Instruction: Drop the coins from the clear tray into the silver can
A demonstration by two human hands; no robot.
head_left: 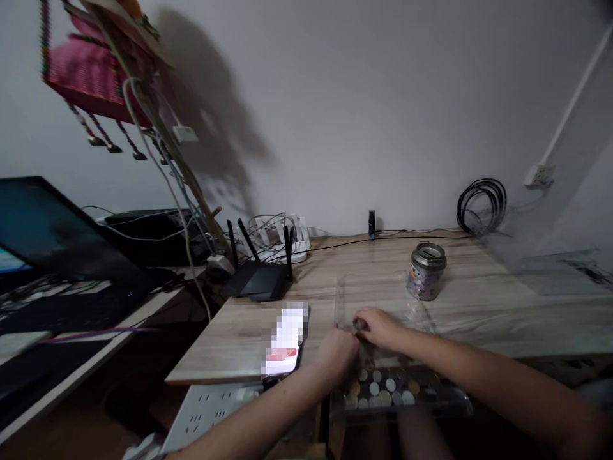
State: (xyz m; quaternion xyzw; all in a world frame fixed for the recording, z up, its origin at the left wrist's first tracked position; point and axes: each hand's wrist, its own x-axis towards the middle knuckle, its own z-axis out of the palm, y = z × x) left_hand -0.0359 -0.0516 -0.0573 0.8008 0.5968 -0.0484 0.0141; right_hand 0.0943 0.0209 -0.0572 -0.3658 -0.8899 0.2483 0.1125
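Note:
My left hand [341, 351] is closed, knuckles up, over a clear plastic tray [462, 404]; whatever is in its fingers is hidden. Right beside it, my right hand [382, 329] pinches a small dark grey round piece that looks like a coin [359, 324]. Several silver and gold coins [391, 385] lie spread across the near part of the tray, below my hands. Farther back to the right, a round tin coin bank [425, 273] with a slotted lid and a cartoon print stands upright, apart from both hands.
Left of my hands lies a lit phone [286, 338], near a white power strip [205, 409]. A black router [261, 280] sits behind it. Coiled black cable [481, 204] leans on the wall, and a small black bottle [371, 223] stands at the table's back edge.

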